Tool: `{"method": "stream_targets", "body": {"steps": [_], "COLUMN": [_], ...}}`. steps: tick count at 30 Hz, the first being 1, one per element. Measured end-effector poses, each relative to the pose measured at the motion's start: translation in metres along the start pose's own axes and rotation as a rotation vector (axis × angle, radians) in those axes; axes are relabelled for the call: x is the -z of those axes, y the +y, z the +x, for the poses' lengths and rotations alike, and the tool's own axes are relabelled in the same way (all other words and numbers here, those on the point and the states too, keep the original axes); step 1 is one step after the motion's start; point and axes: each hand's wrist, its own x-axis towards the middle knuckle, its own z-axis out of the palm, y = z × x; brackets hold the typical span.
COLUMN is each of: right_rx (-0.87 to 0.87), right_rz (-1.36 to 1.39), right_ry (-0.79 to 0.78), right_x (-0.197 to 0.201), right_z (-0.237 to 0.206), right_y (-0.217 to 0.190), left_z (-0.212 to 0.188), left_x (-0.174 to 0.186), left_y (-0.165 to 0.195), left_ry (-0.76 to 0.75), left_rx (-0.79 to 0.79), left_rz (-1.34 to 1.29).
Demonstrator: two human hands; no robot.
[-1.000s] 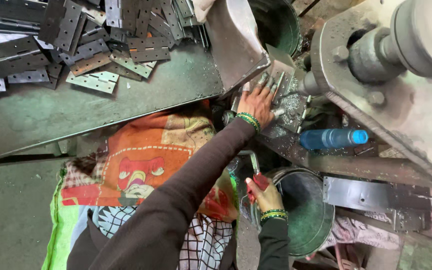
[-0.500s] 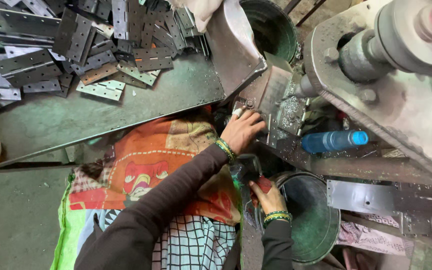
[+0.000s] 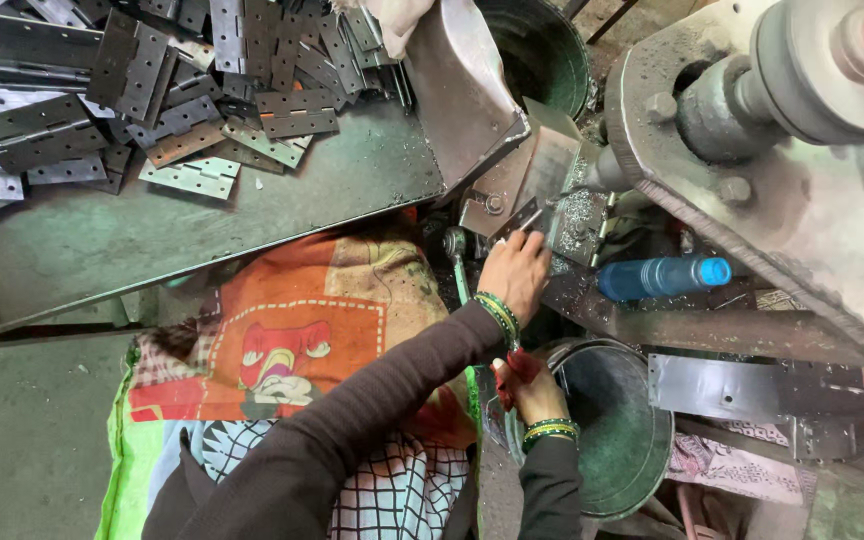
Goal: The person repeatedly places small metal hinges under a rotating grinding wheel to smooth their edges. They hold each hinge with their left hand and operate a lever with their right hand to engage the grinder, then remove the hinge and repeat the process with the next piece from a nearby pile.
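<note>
The left hand [image 3: 514,272] reached to the press bed, fingers closed on a small metal plate [image 3: 532,218] lying among shavings. The right hand [image 3: 530,388] sat lower, beside the bucket [image 3: 642,470], fingers curled around a red handle [image 3: 512,372]. A heap of hinges [image 3: 182,100] lay on the tabletop [image 3: 152,240], well apart.

1. The light is soft and even, like daylight from above; shadows are weak.
2. The pile of grey perforated metal plates [image 3: 152,100] shows mild glare.
3. The dark green metal bucket [image 3: 620,440] stays dim inside.
4. The large grey machine wheel [image 3: 832,60] looks slightly blurred at the edge.
</note>
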Motion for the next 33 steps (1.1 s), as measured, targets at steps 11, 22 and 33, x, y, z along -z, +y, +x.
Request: {"method": "stream_targets", "body": {"steps": [11,22,33], "right_rx": [-0.016,-0.012,-0.004], "right_rz": [-0.183,0.106,-0.199], "right_ry": [-0.049,0.014,-0.018], "right_x": [0.005,-0.002,0.003], "right_z": [-0.014,-0.016,-0.010], "right_y": [-0.033,-0.028,-0.026], "left_z": [-0.010,0.017,-0.013], "left_x": [-0.020,-0.041,-0.027], "left_y": [-0.045,-0.043,-0.042], "left_ry": [0.001,0.039,0.047], "left_rx": [0.006,-0.007,0.054], "left_rz": [0.100,0.106,0.025]}}
